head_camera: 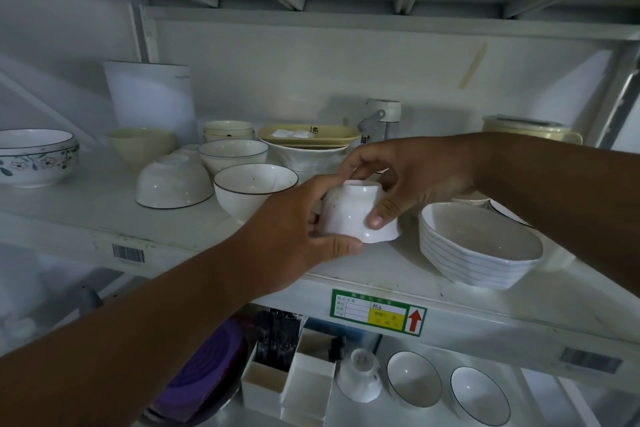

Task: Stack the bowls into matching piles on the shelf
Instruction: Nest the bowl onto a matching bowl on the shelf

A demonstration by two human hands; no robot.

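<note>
Both my hands hold a small white faceted bowl, upside down, over the front of the white shelf. My left hand grips its left side and rim with the thumb underneath. My right hand curls over its base, thumb pressed on the front. To the right stands a stack of white bowls with blue stripes. To the left are a dark-rimmed white bowl, an upturned white bowl and another rimmed bowl behind them.
A floral bowl sits at far left, a cream bowl and a white canister behind. Yellow dishes on a white bowl stand at the back, a lidded cream pot at right. The lower shelf holds two rimmed bowls, a purple lid and boxes.
</note>
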